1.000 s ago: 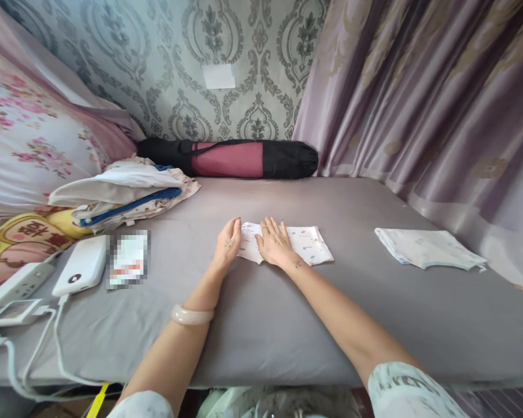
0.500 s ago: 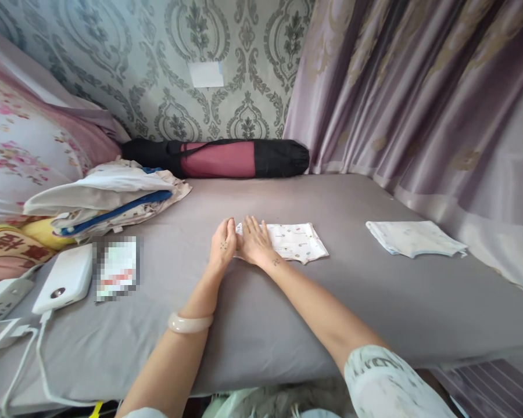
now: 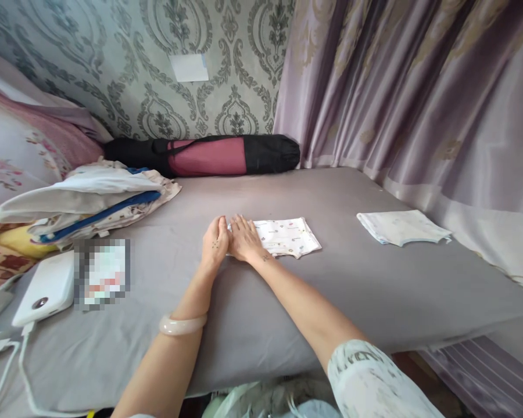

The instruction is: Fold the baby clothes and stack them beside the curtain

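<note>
A small white folded garment [image 3: 287,235] with a scattered tiny print lies flat on the grey sheet. My right hand [image 3: 245,239] rests palm down on its left end, fingers stretched forward. My left hand [image 3: 214,242] stands on its edge along that same end, fingers extended, touching or nearly touching the right hand. The cloth under both hands is hidden. Off to the right lies a second folded pale garment [image 3: 403,226], apart from my hands.
On the left is a heap of clothes [image 3: 100,194], with a white power bank [image 3: 47,284] and its cable in front. A blurred packet [image 3: 104,273] lies beside it. A black and red roll bag [image 3: 209,155] lies along the wall; a purple curtain [image 3: 353,87] hangs at right.
The view has shifted slightly, so everything appears a little further left. Both hands stay at the garment's left end, with hardly any movement against it.
</note>
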A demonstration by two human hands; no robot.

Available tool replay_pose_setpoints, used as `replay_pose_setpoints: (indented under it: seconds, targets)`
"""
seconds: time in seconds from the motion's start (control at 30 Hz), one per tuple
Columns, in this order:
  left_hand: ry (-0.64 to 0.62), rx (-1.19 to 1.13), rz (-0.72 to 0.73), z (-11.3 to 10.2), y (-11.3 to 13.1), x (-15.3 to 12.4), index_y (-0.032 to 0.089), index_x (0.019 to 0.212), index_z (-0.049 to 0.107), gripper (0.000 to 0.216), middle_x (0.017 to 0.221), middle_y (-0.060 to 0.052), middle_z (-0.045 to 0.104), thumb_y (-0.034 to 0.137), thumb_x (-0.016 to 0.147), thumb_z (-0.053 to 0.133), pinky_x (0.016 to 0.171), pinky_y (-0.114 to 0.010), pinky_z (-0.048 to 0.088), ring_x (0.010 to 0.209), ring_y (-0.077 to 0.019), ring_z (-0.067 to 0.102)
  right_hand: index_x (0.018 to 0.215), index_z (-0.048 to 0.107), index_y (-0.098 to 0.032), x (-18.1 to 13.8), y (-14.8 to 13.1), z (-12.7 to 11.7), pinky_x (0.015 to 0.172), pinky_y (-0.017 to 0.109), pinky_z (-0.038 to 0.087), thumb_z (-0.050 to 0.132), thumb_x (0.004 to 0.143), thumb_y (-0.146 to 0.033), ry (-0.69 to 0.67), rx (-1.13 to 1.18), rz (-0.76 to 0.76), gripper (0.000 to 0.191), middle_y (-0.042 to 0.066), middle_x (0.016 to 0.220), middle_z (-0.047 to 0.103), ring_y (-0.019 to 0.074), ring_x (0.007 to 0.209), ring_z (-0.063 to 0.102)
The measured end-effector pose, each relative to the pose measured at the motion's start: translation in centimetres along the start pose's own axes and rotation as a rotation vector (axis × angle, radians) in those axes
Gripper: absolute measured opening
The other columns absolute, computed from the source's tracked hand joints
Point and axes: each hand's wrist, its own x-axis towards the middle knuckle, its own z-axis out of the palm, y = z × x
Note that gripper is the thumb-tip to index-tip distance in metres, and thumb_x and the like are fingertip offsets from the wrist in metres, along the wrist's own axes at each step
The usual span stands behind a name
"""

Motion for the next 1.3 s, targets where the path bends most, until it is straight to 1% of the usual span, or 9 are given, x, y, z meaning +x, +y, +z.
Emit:
replay_pose_setpoints:
  seconds: [0.1, 0.23, 0.37, 0.5, 0.7, 0.83, 1.0, 1.17, 1.3]
  targets:
    - [-0.001, 0.007, 0.029, 0.1, -0.1, 0.0, 0.017, 0.111, 0.061, 0.042, 0.113, -0.011, 0.066, 0.039, 0.095, 0.029, 0.097, -0.036, 0.043, 0.111, -0.023, 0.058, 0.146, 0.032, -0.008, -0.5, 0.6, -0.6, 0.116, 0.047, 0.006, 0.019, 0.099, -0.039, 0.059, -0.021, 0.016, 0.058, 0.013, 0.156, 0.024, 0.0251, 0.144, 0.014]
    - [-0.003, 0.013, 0.038, 0.3, -0.2, 0.0, 0.018, 0.11, 0.061, 0.041, 0.112, -0.011, 0.066, 0.039, 0.095, 0.029, 0.096, -0.036, 0.043, 0.11, -0.0223, 0.059, 0.146, 0.034, -0.015, -1.1, 0.8, -0.2, 0.116, 0.048, 0.008, 0.021, 0.099, -0.039, -0.005, -0.04, 0.002, 0.055, 0.009, 0.155, 0.027, 0.0246, 0.144, 0.017]
    - [-0.006, 0.021, 0.052, 0.4, -0.6, 0.1, 0.02, 0.107, 0.061, 0.04, 0.108, -0.01, 0.067, 0.039, 0.096, 0.028, 0.095, -0.035, 0.044, 0.108, -0.0214, 0.059, 0.147, 0.032, -0.014, -1.0, 0.5, 0.6, 0.116, 0.047, 0.008, 0.019, 0.098, -0.04, -0.044, -0.043, 0.014, 0.057, 0.009, 0.154, 0.029, 0.0238, 0.143, 0.02]
    - [-0.01, 0.029, 0.055, 0.5, -0.7, 0.2, 0.02, 0.108, 0.061, 0.041, 0.109, -0.01, 0.067, 0.04, 0.096, 0.028, 0.094, -0.034, 0.045, 0.109, -0.0214, 0.059, 0.148, 0.031, -0.014, -1.0, 0.9, 0.2, 0.116, 0.047, 0.009, 0.018, 0.098, -0.041, -0.062, -0.026, -0.004, 0.058, 0.009, 0.155, 0.028, 0.0238, 0.143, 0.02]
    - [-0.035, 0.041, 0.048, 0.5, -0.4, 0.0, 0.018, 0.112, 0.06, 0.041, 0.113, -0.012, 0.066, 0.039, 0.096, 0.028, 0.095, -0.035, 0.043, 0.109, -0.0222, 0.059, 0.148, 0.03, -0.015, -1.9, 2.6, -1.1, 0.114, 0.054, -0.002, 0.019, 0.099, -0.042, 0.064, -0.086, 0.05, 0.057, 0.01, 0.157, 0.022, 0.0268, 0.145, 0.011]
    - [-0.035, 0.04, 0.029, 0.5, -0.3, -0.1, 0.019, 0.112, 0.06, 0.041, 0.112, -0.011, 0.067, 0.04, 0.096, 0.028, 0.093, -0.034, 0.044, 0.107, -0.022, 0.059, 0.147, 0.034, -0.019, -2.3, 3.1, -0.6, 0.113, 0.057, 0.0, 0.02, 0.099, -0.044, 0.001, -0.106, 0.086, 0.056, 0.01, 0.155, 0.026, 0.0278, 0.144, 0.014]
    - [-0.035, 0.045, 0.029, 0.6, -0.5, -0.1, 0.018, 0.114, 0.06, 0.042, 0.112, -0.01, 0.066, 0.039, 0.096, 0.029, 0.093, -0.033, 0.044, 0.108, -0.0215, 0.059, 0.146, 0.036, -0.021, -2.1, 2.9, -0.1, 0.112, 0.059, 0.002, 0.021, 0.098, -0.044, 0.004, -0.108, 0.101, 0.055, 0.01, 0.153, 0.031, 0.0281, 0.143, 0.018]
    - [-0.043, 0.047, 0.04, 0.7, -0.6, -0.1, 0.018, 0.114, 0.06, 0.042, 0.112, -0.011, 0.067, 0.04, 0.096, 0.029, 0.093, -0.033, 0.044, 0.108, -0.0219, 0.059, 0.147, 0.033, -0.023, -2.1, 3.3, -1.3, 0.113, 0.057, 0.003, 0.015, 0.099, -0.045, -0.044, -0.043, 0.101, 0.056, 0.008, 0.155, 0.028, 0.0258, 0.144, 0.017]
    - [-0.056, 0.062, 0.054, 0.8, -0.6, -0.1, 0.018, 0.115, 0.06, 0.042, 0.114, -0.011, 0.066, 0.04, 0.096, 0.03, 0.096, -0.035, 0.043, 0.111, -0.0224, 0.058, 0.149, 0.03, -0.021, -2.9, 4.9, -2.5, 0.111, 0.06, -0.001, 0.015, 0.099, -0.043, 0.029, -0.084, 0.139, 0.056, 0.009, 0.157, 0.022, 0.0274, 0.145, 0.01]
